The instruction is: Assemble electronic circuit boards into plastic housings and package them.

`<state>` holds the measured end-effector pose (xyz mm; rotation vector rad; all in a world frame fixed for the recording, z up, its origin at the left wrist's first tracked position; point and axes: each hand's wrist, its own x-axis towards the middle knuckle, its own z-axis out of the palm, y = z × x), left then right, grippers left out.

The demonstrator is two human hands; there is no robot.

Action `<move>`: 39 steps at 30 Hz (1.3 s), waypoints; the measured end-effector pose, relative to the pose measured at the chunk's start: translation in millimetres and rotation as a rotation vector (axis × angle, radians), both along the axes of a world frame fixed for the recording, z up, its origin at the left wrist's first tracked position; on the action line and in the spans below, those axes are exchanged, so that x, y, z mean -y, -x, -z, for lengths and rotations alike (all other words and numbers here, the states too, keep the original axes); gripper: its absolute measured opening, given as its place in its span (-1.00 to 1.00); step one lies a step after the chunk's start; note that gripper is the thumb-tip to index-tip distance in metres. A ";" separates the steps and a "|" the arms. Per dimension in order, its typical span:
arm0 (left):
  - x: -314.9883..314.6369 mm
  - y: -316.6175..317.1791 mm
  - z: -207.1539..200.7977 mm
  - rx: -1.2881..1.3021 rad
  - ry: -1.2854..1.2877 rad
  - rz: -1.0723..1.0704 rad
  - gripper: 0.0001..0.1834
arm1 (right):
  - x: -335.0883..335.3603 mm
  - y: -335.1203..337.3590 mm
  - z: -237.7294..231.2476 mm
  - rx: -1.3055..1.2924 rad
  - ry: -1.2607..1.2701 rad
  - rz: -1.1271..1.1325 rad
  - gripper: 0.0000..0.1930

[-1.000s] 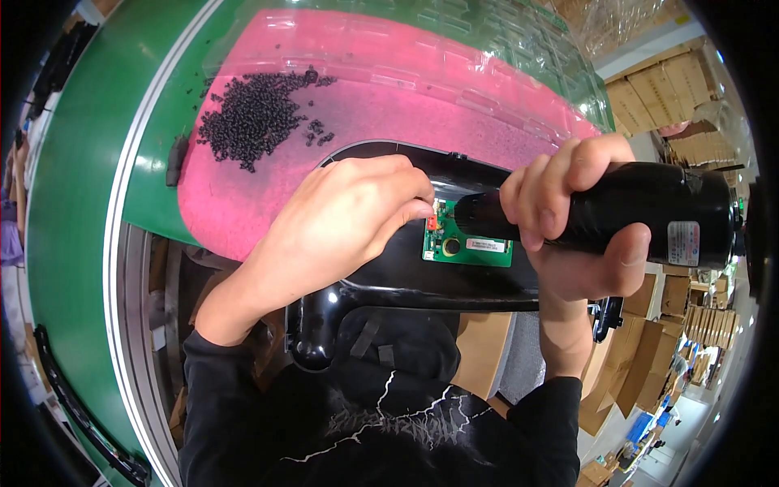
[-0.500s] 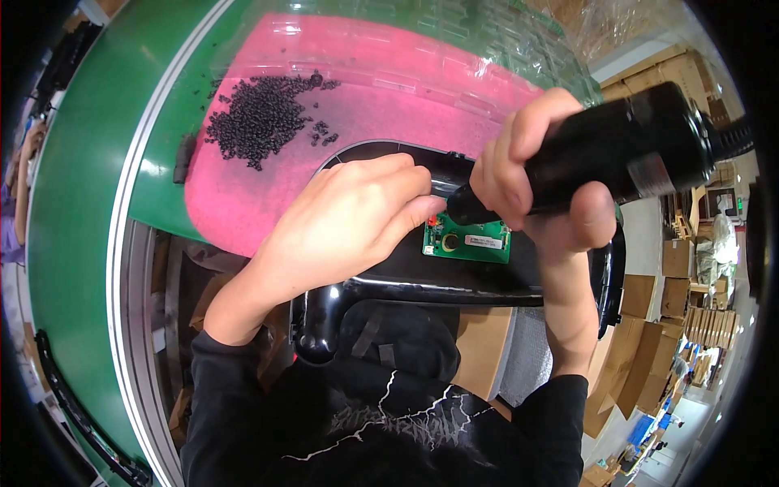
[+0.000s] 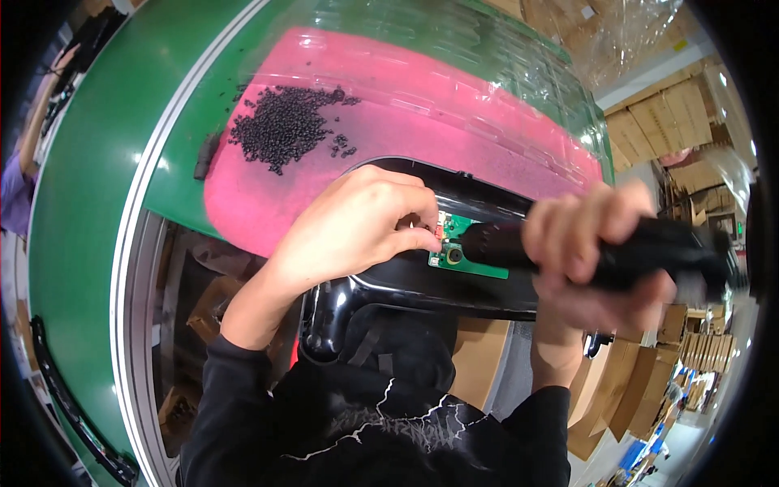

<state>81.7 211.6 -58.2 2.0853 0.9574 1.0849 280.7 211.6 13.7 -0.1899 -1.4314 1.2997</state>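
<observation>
My right hand, blurred by motion, is wrapped round a black electric screwdriver held nearly level, its nose pointing left. A green circuit board with a red part and a round dark component lies in a glossy black plastic housing. Over the board's left edge, my left hand has thumb and forefinger pinched close to the screwdriver's tip; what sits between them is too small to make out. The screwdriver covers part of the board.
A heap of small black screws lies on a pink mat beyond the housing. Clear plastic trays stand behind it. On the green table lie a short black piece and a curved black strip. Cardboard boxes stand at right.
The screwdriver has swung from a slant to nearly level, its tip drawing nearer the left fingertips. My right hand has moved right and down. The whole view has shifted slightly.
</observation>
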 end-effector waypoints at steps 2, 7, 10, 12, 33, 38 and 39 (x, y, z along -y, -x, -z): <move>-0.6 -0.8 -0.2 0.023 -0.046 0.048 -0.77 | 12.4 -3.9 -15.4 -0.038 -0.077 -0.021 -0.51; 2.9 6.1 0.7 0.109 -0.041 0.131 -0.76 | 17.2 10.2 -14.0 -0.130 -0.125 0.008 -0.52; 0.8 4.7 2.7 0.149 -0.078 0.170 -0.75 | 16.7 9.6 -10.6 -0.144 -0.135 0.051 -0.52; 0.0 4.0 4.1 0.153 -0.090 0.181 -0.75 | 17.2 9.2 -9.4 -0.159 -0.149 0.065 -0.53; -2.3 2.1 9.3 -0.202 -0.054 0.067 -0.83 | 15.2 2.8 14.3 0.174 0.101 0.167 -0.41; 3.2 3.0 10.3 -0.167 -0.092 0.070 -0.83 | 21.2 11.6 12.4 0.215 0.128 0.184 -0.43; 3.7 3.4 10.0 -0.165 -0.084 0.079 -0.83 | 22.5 10.8 11.6 0.209 0.123 0.168 -0.43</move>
